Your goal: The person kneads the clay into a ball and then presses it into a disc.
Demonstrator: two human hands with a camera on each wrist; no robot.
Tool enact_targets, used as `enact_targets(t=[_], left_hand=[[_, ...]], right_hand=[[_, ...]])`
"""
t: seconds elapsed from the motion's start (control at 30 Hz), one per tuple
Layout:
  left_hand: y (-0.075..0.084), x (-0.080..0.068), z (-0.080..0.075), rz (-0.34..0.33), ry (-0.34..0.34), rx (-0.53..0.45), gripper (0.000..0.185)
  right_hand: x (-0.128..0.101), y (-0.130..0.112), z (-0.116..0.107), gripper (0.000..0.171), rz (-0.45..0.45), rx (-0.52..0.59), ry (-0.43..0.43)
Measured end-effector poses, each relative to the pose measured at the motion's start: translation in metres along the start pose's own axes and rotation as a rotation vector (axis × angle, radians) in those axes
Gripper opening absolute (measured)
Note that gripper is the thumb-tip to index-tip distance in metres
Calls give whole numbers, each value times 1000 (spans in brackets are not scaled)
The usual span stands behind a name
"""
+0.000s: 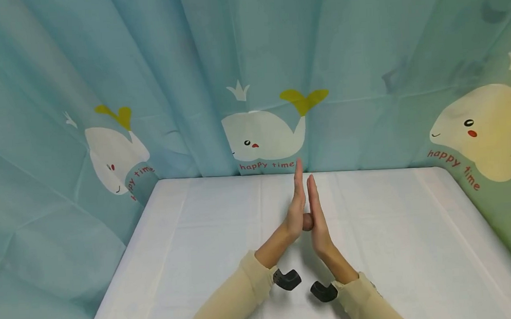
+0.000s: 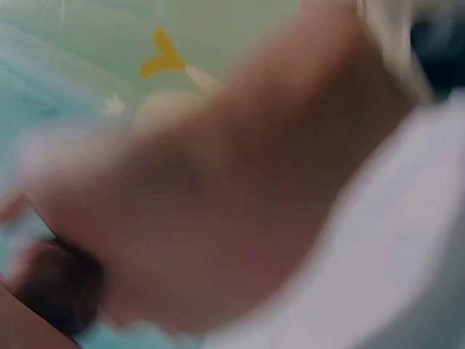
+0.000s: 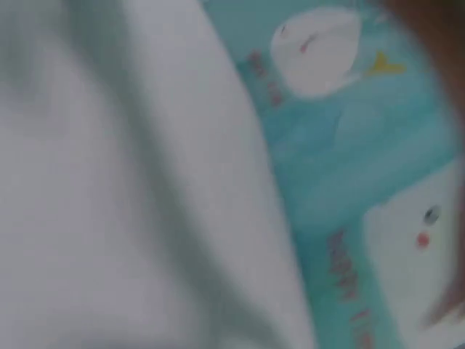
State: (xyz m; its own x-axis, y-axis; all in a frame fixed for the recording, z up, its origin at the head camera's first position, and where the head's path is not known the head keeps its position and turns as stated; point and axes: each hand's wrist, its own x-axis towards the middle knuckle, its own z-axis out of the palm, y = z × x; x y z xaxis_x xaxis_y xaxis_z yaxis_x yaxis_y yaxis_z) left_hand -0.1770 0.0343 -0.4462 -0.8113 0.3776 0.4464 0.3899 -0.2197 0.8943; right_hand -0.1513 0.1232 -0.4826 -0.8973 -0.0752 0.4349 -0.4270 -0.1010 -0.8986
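A small brown ball (image 1: 307,222) sits between my two facing palms, above the white table. My left hand (image 1: 295,210) presses it from the left with fingers straight and pointing up and away. From the other side my right hand (image 1: 319,224) presses too, its fingers just as straight. The fingertips lean close together. In the left wrist view the ball (image 2: 67,287) looks dark and blurred beside a large, blurred palm (image 2: 211,203). Only a blurred strip of hand (image 3: 456,65) shows along the right edge of the right wrist view.
The white-covered table (image 1: 215,220) lies under both hands. Behind it hangs a blue-green curtain (image 1: 171,77) with printed whales and lettering. A black wrist camera mount (image 1: 287,279) sticks out at the left cuff, and another mount (image 1: 323,291) at the right cuff.
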Motion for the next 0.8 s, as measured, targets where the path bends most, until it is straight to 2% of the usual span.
enact_targets(t=[0.1,0.2,0.27,0.33,0.47,0.63,0.73,0.8], left_hand=[[-10,-3,-2,-61,7,10,63],[-15,-12,2,-102,-13,12,60],[-13,-16,6,-92,-32,12,62],[-7,-15,8,-54,-40,17,64],[1,-7,4,-19,-26,35,69],[-15,-4,-3,-84,8,77,64],[-23,-11,0,-139,-9,59,63],[-22,-16,4,-148,-22,28,62]], right_hand=[[1,-12,5,56,-3,-34,3],[12,-16,-4,55,-3,-80,25],[20,-10,-12,54,0,-81,44],[21,-1,-17,54,20,-61,49],[9,9,-9,55,56,-23,17],[2,-8,5,56,59,-30,5],[13,-17,-2,55,43,-61,30],[22,-15,-11,54,44,-69,41]])
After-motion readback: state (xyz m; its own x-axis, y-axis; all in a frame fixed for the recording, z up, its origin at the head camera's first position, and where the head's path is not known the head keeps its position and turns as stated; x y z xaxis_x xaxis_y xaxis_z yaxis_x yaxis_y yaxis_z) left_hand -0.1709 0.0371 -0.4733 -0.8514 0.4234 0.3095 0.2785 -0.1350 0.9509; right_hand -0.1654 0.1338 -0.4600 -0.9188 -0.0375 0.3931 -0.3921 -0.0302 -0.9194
